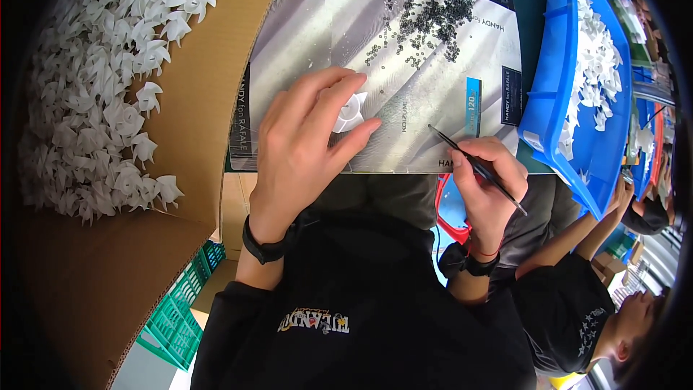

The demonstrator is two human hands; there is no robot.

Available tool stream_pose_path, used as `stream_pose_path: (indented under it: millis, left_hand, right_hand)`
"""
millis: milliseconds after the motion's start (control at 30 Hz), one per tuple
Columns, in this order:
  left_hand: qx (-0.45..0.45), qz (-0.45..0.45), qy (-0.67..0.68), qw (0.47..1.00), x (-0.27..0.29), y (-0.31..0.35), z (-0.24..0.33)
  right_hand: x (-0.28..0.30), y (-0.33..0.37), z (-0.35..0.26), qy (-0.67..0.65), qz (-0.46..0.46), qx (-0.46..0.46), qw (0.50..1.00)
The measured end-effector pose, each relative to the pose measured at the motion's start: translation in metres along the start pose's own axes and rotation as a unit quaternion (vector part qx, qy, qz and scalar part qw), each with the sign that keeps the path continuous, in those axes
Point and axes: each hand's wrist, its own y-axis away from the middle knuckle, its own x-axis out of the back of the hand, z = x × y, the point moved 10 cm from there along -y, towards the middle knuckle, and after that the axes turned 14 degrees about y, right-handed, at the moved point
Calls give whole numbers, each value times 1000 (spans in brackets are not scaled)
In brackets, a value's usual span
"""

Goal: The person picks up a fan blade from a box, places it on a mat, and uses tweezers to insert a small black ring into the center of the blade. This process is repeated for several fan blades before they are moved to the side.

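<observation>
The left hand [297, 132]'s loose grip curves around a white part [351, 113], hold unclear; the right hand [492, 177] pinches tweezers [473, 160]. Fitting black rings [439, 16] seems underway, calling for steady tips.

A green plastic crate [173, 326] shows at the lower left of the frame. At the lower right is a co-worker [567, 310] in a black T-shirt, below a brown cardboard box [608, 263] near the right edge.
</observation>
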Motion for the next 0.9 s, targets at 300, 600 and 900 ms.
stream_pose_path:
  millis: [300, 600, 900]
  left_hand:
    - [1, 3, 4, 1000, 0, -1, 0]
    - [10, 2, 16, 1000, 1, 0, -2]
    - [20, -3, 25, 999, 0, 0, -4]
  right_hand:
    - [-7, -4, -2, -62, -1, -15, 998]
    - [-37, -21, -26, -145, -6, 51, 988]
    - [-52, -26, -38, -146, -64, 60, 985]
